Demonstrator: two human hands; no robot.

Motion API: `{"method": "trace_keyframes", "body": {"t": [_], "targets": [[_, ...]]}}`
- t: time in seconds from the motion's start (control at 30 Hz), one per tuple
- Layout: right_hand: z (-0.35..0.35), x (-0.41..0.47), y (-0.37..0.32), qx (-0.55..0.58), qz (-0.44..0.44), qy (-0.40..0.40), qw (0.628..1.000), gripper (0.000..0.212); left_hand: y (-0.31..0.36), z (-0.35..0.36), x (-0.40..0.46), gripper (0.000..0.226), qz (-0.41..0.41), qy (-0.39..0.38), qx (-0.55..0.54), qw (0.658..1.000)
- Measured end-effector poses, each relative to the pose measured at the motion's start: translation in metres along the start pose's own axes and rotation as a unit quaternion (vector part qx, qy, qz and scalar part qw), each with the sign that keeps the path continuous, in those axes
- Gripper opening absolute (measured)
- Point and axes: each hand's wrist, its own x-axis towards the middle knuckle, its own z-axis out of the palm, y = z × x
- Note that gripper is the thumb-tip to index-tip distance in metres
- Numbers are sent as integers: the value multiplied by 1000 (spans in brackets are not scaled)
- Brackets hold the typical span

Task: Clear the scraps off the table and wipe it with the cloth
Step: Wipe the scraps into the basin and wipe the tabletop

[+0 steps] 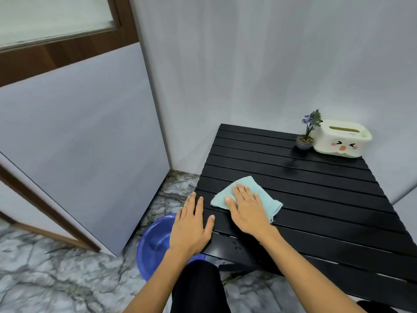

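Observation:
A light teal cloth [244,180] lies on the near left part of the black slatted table [316,199]. My right hand [248,213] lies flat on top of it, fingers stretched forward, pressing it to the slats. My left hand [191,224] rests palm-down and empty on the table's left edge, fingers spread. A few small pale specks [237,245] sit on the slat by the front edge, between my forearms; I cannot tell whether they are scraps or droplets.
A blue plastic basin [153,242] stands on the marble floor below the table's left front corner. At the table's far right corner are a small potted plant [304,141] and a cream tissue box [343,141] with a face. Walls stand close behind and to the left.

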Motion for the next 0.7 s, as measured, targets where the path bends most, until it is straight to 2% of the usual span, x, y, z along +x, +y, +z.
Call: {"method": "trace_keyframes", "body": {"t": [0.17,0.33,0.43,0.53,0.7], "targets": [[1,34,-20,-47,-46,-36,997,63,-2,1,3,81,-4,4,-9,1000],[-1,11,-4,-50,-119,-86,988,55,-3,-1,1,79,-5,8,-14,1000],[-11,-5,16,-22,-105,-109,988,51,-4,-2,0,83,-3,5,-11,1000],[-24,-4,34,-53,-71,-117,989,51,-3,-2,0,83,3,5,-1,1000],[-33,30,47,-111,-34,-68,991,60,-2,-2,0,85,1,-3,14,1000]]}}
